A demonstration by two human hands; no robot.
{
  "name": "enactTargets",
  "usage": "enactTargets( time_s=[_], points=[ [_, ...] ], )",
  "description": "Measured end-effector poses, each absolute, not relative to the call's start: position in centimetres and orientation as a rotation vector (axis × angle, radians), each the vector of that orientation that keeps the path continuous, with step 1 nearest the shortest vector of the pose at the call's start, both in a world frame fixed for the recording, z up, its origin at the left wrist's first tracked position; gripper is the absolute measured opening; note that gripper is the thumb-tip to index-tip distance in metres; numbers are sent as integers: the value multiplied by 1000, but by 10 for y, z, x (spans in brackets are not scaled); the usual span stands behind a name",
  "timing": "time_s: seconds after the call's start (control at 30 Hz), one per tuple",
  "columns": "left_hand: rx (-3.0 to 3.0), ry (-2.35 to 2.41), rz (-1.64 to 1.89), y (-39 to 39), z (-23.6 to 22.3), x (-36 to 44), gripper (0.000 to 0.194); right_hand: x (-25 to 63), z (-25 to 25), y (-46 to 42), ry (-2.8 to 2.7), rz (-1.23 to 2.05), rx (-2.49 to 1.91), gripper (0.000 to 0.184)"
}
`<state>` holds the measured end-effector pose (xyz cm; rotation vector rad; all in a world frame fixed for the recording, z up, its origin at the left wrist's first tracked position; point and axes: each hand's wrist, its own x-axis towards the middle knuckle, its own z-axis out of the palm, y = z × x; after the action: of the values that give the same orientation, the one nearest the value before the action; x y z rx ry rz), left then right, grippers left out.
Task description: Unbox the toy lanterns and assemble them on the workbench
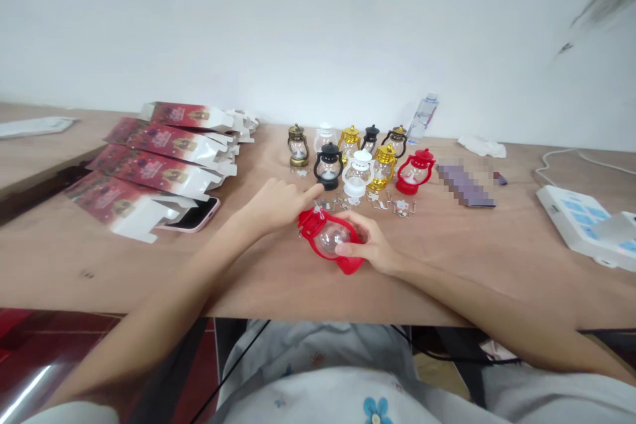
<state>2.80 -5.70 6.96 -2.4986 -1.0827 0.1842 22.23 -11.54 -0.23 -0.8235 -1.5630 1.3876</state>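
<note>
My right hand (372, 245) grips a small red toy lantern (328, 238) with a clear round globe. The lantern lies tilted, its top towards my left hand and its base towards me. Thin metal wire shows at its top. Above that top is my left hand (285, 204), index finger stretched out towards the base of a black lantern (328, 165). The other left fingers are partly hidden, and nothing shows in that hand. Just beyond the red lantern lie small metal pieces and bent wires (376, 200), in little groups before the standing lanterns.
More lanterns stand behind, among them a white lantern (358, 173), a gold lantern (382, 167) and another red lantern (415, 172). Printed red boxes (154, 169) lie on the left, partly over a phone (199, 217). A clear bottle (423, 116) and a white power strip (586, 218) are to the right.
</note>
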Motion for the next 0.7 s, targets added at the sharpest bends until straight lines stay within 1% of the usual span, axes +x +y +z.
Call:
enactTargets(
  time_s=[0.2,0.6,0.7],
  points=[
    [-2556,-1138,106,-54,66,27,28,222,-2,-115,-1572,1325,-844,42],
    [-2704,-1197,-200,-51,59,24,27,222,1,-115,-1516,1399,-805,44],
    [-2684,-1181,-172,-51,60,24,27,222,1,-116,-1522,1401,-815,44]
  ],
)
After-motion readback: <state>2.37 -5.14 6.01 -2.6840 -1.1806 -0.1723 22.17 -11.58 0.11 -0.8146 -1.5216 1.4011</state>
